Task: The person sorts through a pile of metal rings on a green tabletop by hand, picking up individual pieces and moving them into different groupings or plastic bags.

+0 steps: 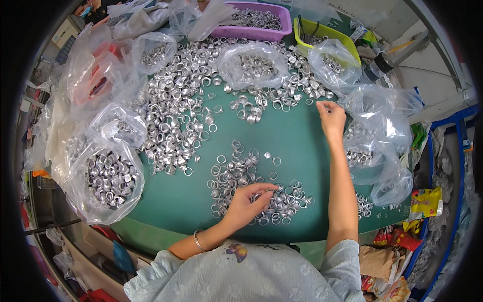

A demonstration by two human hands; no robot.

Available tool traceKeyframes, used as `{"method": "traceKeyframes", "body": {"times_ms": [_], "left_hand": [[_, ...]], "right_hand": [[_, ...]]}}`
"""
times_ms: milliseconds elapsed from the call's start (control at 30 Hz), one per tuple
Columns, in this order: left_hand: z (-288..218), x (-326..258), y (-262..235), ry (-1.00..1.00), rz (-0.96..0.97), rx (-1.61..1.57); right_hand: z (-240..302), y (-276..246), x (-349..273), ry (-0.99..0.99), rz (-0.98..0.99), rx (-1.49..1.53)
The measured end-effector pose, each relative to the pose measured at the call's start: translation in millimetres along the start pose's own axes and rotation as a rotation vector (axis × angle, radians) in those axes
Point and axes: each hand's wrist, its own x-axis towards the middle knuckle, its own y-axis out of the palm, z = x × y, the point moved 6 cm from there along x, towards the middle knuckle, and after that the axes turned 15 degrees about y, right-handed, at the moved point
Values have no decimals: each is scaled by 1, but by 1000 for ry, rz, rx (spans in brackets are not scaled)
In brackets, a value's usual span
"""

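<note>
Over the near pile of silver metal rings [235, 173], my left hand [247, 202] has its thumb and forefinger pinched together around a ring [276, 187] at the fingertips. My right hand [332, 120] is stretched out to the far right of the green table, its fingers curled closed. Whatever it may hold is hidden by the fingers. Close beside it is a clear plastic bag [370, 108], and just past its fingertips lies the right end of a large ring heap [176, 108], which curves along the back and left.
Open plastic bags of rings stand at the left [113, 178], back middle [254, 65] and back right [334, 63]. A purple basket [287, 22] and a yellow-green basket [347, 43] hold more small metal parts. A blue rack [460, 166] stands at the right.
</note>
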Motion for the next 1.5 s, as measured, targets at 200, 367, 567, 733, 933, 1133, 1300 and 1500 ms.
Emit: {"method": "traceKeyframes", "body": {"times_ms": [200,367,567,733,933,1133,1300,1500], "left_hand": [[-2,0,13,53,29,36],[2,-1,9,38,13,38],[-19,9,10,120,-52,43],[-31,14,25,162,27,-17],[-30,10,25,185,5,35],[-24,4,13,147,-50,21],[-25,1,20,125,-20,36],[5,-9,1,40,57,46]], "right_hand": [[-11,29,7,-1,-144,-327],[-3,14,-28,-125,17,106],[30,-36,-149,-504,144,359],[33,-51,-192,-646,228,400],[26,-50,-200,-532,304,374],[33,-35,-75,97,204,585],[35,-42,41,189,174,911],[4,-43,-86,192,406,543]]}}
